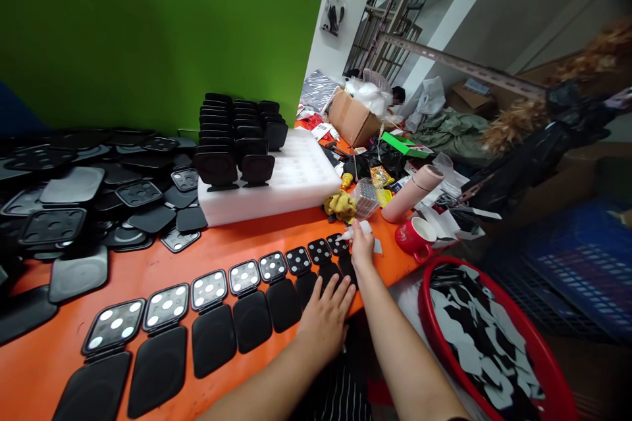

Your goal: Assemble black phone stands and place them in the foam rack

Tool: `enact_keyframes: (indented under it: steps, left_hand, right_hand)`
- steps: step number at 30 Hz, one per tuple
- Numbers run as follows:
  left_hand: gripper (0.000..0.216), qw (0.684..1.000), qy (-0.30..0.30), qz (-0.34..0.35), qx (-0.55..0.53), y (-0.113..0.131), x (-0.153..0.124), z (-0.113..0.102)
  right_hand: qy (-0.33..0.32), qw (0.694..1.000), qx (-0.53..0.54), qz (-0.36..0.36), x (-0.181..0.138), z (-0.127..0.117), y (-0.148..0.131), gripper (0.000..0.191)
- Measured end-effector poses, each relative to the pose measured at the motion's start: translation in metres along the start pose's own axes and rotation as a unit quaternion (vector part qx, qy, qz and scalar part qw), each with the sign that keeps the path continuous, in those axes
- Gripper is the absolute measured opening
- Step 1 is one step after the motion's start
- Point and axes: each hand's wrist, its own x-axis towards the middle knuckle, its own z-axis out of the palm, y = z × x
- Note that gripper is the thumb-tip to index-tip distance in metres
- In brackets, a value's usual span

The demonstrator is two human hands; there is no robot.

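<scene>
My right hand [364,248] is closed around a small white squeeze bottle [364,227]. Its nozzle points left, over the last black hinged panel [338,245] at the right end of a row. My left hand [326,313] lies flat with fingers stretched out, across the lower flaps of the panels near that end. Several unfolded black hinged panels [209,289] run along the orange table [237,242]; their upper squares carry round white dots, and their lower flaps [214,341] are plain black.
A white foam block [291,191] with slots holds upright black panels [216,169]. More panels [81,184] are heaped at left. A yellow cloth [340,206], pink bottle [413,194] and red mug [415,239] stand at right. A red tub [543,368] of scraps sits below.
</scene>
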Motion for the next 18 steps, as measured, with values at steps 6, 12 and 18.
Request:
enact_keyframes:
  steps: [6, 12, 18]
  left_hand:
    - [0.063, 1.0, 0.003, 0.0, -0.005, 0.0001, -0.0002, 0.0014]
    - [0.063, 1.0, 0.008, -0.002, -0.001, -0.0001, -0.0001, 0.0038]
    - [0.064, 1.0, -0.003, 0.0, 0.01, 0.0002, -0.001, 0.0014]
  right_hand:
    - [0.003, 1.0, -0.012, -0.008, -0.0004, 0.0001, -0.0002, 0.04]
    - [0.003, 0.999, -0.023, -0.022, 0.0001, 0.0001, 0.0012, 0.04]
    - [0.011, 0.999, -0.033, -0.038, -0.0012, 0.0003, 0.0013, 0.039]
